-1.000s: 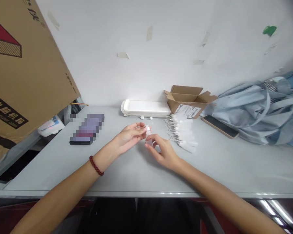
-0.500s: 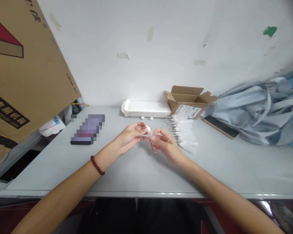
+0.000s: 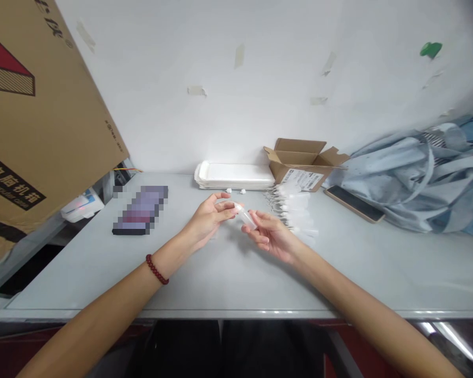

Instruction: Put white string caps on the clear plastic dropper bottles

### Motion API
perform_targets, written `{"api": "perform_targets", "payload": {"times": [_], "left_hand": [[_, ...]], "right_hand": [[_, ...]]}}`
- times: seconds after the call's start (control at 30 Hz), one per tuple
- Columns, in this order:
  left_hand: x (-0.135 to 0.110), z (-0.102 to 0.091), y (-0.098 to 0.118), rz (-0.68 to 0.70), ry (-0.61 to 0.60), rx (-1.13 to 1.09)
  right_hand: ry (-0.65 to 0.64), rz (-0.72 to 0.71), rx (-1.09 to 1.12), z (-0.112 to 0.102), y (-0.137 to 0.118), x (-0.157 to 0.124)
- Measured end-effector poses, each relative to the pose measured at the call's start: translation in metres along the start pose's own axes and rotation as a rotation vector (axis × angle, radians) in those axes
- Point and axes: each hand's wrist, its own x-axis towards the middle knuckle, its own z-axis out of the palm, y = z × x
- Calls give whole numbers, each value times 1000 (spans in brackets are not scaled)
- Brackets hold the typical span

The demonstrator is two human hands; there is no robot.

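Note:
Between my hands is a small clear plastic squeeze bottle [image 3: 247, 217] with a white top, tilted with its top toward the left. My left hand [image 3: 205, 219] pinches that white top between thumb and fingertips. My right hand [image 3: 275, 239] grips the bottle's body near its lower end with thumb and fingers. Just beyond my hands, two small white caps [image 3: 243, 191] lie on the table. To the right of my right hand, several similar bottles [image 3: 299, 215] with white tops and thin tips lie in a row, tips pointing left.
Behind stand a stack of white trays [image 3: 236, 176] and an open cardboard box [image 3: 299, 163]. A phone [image 3: 355, 203] lies beside blue-grey fabric [image 3: 410, 178] at right. A blurred-out phone-like device [image 3: 142, 210] is on the left of the grey table [image 3: 228, 283], near a large carton [image 3: 47, 131].
The bottle has tilted over from more upright, and its body shows more. My right hand has turned and shifted slightly right along it. My left fingers remain at the top.

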Motion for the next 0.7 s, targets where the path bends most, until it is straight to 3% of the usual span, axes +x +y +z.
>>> {"api": "perform_targets", "payload": {"times": [0.47,0.7], "left_hand": [[-4,5,11,1,-42,172],[-3,-1,12,-8,-122,115]], "right_hand": [[-41,3,-31,2,-2,-2],[-92,21,-41,1,-3,-4]]}}
